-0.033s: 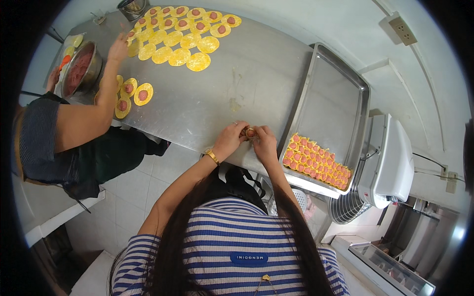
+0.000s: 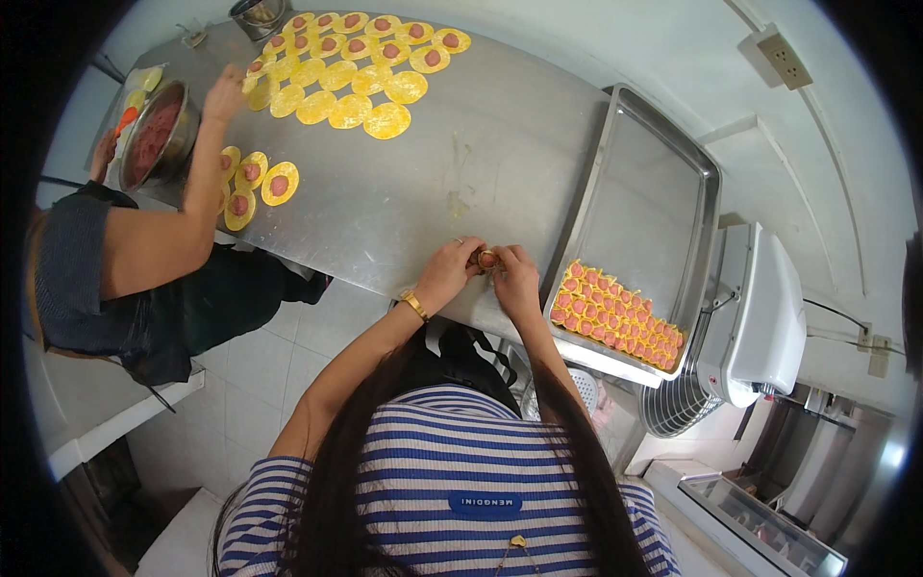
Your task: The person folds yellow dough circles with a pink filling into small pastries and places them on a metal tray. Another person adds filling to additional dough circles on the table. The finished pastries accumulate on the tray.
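Observation:
Between the fingertips of both hands is a small open-topped dumpling (image 2: 488,260), its pink meat filling showing inside a gathered yellow wrapper. My left hand (image 2: 450,272) pinches it from the left. On its other side my right hand (image 2: 517,287) closes its fingers against the wrapper. Both hands are just over the near edge of the steel table (image 2: 385,212). To the right, several finished-looking dumplings (image 2: 615,317) stand packed in rows in the near end of a large metal tray (image 2: 710,192).
Round yellow wrappers (image 2: 386,121), many topped with meat, cover the far left. A co-worker's hand (image 2: 226,93) moves beside them; their other hand is near an orange-handled utensil (image 2: 128,117) at a bowl of meat (image 2: 154,139). A white mixer (image 2: 764,317) stands right of the tray.
The co-worker's hand near the wrappers has shifted slightly left. My hands stay in place around the dumpling.

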`<state>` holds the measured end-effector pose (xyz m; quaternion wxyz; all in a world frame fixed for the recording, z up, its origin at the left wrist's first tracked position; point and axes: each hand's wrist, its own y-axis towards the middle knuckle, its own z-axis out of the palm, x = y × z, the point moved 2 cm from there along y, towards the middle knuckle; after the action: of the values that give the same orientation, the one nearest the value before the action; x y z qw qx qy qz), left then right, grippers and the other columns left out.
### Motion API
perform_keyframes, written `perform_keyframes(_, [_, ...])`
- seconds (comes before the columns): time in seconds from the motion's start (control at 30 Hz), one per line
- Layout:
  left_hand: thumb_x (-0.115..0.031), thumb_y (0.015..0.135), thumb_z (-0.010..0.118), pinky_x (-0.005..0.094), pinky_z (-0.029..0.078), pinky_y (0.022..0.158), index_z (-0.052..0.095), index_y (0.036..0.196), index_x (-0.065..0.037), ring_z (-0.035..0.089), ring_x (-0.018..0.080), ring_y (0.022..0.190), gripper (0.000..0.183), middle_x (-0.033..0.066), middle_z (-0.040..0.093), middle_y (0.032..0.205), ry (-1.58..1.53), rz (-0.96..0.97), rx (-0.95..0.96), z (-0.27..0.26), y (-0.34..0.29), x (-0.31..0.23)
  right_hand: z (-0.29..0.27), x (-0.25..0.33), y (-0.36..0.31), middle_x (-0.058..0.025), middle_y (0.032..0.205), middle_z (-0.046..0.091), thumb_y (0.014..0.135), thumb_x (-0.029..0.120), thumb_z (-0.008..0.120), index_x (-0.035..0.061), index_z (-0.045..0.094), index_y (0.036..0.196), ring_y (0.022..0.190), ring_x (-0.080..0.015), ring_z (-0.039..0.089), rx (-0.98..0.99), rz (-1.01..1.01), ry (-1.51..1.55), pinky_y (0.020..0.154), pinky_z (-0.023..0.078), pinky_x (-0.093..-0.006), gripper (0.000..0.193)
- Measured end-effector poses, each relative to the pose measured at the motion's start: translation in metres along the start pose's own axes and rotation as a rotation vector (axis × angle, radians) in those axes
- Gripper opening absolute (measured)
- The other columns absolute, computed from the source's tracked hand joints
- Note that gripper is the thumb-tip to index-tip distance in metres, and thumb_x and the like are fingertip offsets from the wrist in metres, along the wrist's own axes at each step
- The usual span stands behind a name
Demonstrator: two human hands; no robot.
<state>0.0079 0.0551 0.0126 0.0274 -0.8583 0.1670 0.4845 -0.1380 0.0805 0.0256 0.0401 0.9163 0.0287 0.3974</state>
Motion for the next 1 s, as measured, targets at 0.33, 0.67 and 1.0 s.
perform_keyframes(0.33, [-0.009, 0.074, 0.072, 0.0381, 0.051, 0.068, 0.059, 0.093, -0.003, 0.064, 0.0303, 0.079, 0.024, 0.0133, 0.064, 0.085, 0.032, -0.055, 0.043, 0.000, -0.001, 0.004, 0.000, -0.006, 0.008, -0.0117, 0.099, 0.062, 0.068, -0.006, 0.063, 0.0063, 0.064, 0.100, 0.092, -0.0333, 0.061, 0.054, -0.119, -0.002, 0.079, 0.050, -0.0399, 0.035])
perform_keyframes(0.67, [-0.013, 0.074, 0.072, 0.0376, 0.050, 0.066, 0.060, 0.093, -0.004, 0.063, 0.0285, 0.074, 0.024, 0.0115, 0.064, 0.084, 0.058, -0.073, 0.017, -0.013, -0.005, 0.015, -0.015, -0.003, 0.006, -0.0153, 0.112, 0.057, 0.067, -0.006, 0.060, 0.0055, 0.060, 0.109, 0.103, -0.0355, 0.055, 0.092, -0.080, -0.029, 0.087, 0.047, -0.0412, 0.043])
perform_keyframes(1.0, [-0.013, 0.083, 0.065, 0.0303, 0.050, 0.059, 0.064, 0.090, 0.001, 0.063, 0.0207, 0.063, 0.016, 0.0128, 0.065, 0.073, 0.176, -0.361, -0.580, -0.145, -0.071, 0.100, 0.000, -0.001, 0.014, -0.0136, 0.107, 0.057, 0.070, -0.004, 0.058, 0.0075, 0.061, 0.105, 0.099, -0.0344, 0.055, 0.279, -0.265, -0.140, 0.084, 0.047, -0.0416, 0.037])
